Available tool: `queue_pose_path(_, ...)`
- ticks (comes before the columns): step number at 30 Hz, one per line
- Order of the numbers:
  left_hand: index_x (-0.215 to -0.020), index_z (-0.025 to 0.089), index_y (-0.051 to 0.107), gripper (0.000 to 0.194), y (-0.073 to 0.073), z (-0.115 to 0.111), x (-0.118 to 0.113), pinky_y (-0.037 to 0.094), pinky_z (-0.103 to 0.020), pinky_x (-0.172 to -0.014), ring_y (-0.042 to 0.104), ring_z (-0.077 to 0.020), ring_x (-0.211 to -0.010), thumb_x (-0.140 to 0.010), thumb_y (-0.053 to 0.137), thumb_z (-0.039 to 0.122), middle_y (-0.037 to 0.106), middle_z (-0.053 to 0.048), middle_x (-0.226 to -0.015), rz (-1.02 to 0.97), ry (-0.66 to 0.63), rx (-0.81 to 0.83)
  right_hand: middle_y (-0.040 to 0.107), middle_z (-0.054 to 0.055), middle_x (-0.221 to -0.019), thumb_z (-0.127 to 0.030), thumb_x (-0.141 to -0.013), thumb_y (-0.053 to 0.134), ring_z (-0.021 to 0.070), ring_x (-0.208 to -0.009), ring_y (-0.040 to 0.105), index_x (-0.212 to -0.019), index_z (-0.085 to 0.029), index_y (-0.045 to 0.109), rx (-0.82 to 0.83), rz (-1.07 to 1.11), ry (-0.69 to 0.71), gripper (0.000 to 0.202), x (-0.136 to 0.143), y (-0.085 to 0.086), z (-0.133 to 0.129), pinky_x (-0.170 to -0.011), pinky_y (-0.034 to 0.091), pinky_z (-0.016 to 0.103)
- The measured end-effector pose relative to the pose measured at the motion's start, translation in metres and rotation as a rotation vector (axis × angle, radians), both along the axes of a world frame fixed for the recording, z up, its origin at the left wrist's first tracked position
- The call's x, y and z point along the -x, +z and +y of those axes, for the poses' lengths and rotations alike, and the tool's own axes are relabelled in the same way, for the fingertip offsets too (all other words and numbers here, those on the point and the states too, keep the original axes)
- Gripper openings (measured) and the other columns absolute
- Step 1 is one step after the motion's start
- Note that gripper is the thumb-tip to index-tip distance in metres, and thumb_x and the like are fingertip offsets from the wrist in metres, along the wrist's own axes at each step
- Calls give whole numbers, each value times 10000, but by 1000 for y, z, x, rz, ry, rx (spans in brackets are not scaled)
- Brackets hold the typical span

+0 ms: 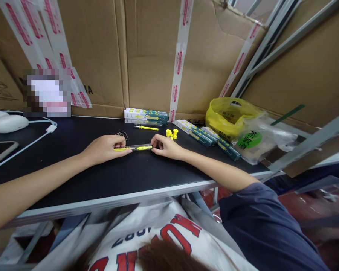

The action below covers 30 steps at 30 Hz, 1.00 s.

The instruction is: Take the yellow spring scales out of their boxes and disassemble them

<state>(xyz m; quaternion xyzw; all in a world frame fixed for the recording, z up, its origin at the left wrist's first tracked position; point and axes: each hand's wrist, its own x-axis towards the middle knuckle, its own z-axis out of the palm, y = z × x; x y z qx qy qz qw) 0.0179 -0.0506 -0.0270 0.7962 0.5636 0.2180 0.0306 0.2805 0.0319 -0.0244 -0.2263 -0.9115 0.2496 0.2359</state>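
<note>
My left hand [106,148] is closed, fingers pinching one end of a slim yellow pen-shaped tool [119,149]. That tool lines up with a clear tube [141,147] with yellow inside it. At the tube's far end, my right hand [167,146] pinches it between thumb and fingers. Whether the tool sits inside the tube or only meets its mouth, I cannot tell. Just behind my left hand lies a bent metal wire ring [123,134]. Several small yellow spool-like caps [172,133] stand beyond my right hand. Another yellow pen-shaped tool [147,128] lies farther back.
Printed green-and-white boxes [145,116] are stacked against the cardboard wall [152,56]; more boxes [194,131] lie to the right. A yellow plastic bag [228,116] and a clear bag [252,145] sit at the right. A white cable [25,145] crosses the black tabletop [107,180] at left.
</note>
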Motion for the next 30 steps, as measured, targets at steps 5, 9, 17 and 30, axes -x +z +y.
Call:
queue_pose_path(5, -691, 209, 523, 396, 0, -1, 0, 288, -243, -539, 470, -128, -576, -778, 519, 595, 546, 33, -632, 13, 47, 8, 565, -17, -745, -203, -758, 606, 79, -584, 443, -828, -158, 552, -5, 14, 14, 98, 1, 2, -3, -569, 383, 216)
queue_pose_path(9, -692, 213, 509, 400, 0, -1, 0, 271, -245, -530, 475, -130, -567, -778, 517, 604, 542, 37, -624, 58, 97, 25, 554, -17, -732, -228, -789, 584, 82, -603, 455, -839, -145, 562, 74, 41, 31, 100, 2, 2, -3, -574, 379, 216)
queue_pose_path(17, -686, 214, 506, 398, 1, -2, -3, 264, -250, -530, 479, -131, -570, -784, 502, 599, 543, 34, -626, 88, 87, 27, 558, -12, -719, -307, -793, 603, 78, -599, 459, -806, -134, 570, 217, 93, 35, 176, 3, 0, 0, -571, 374, 217)
queue_pose_path(30, -676, 207, 490, 404, 3, -3, -3, 262, -248, -532, 458, -128, -560, -799, 496, 592, 518, 32, -614, 81, 74, -13, 567, -31, -663, -221, -687, 606, 82, -589, 497, -720, -152, 534, 358, 229, 9, 105, 5, -6, 12, -594, 384, 228)
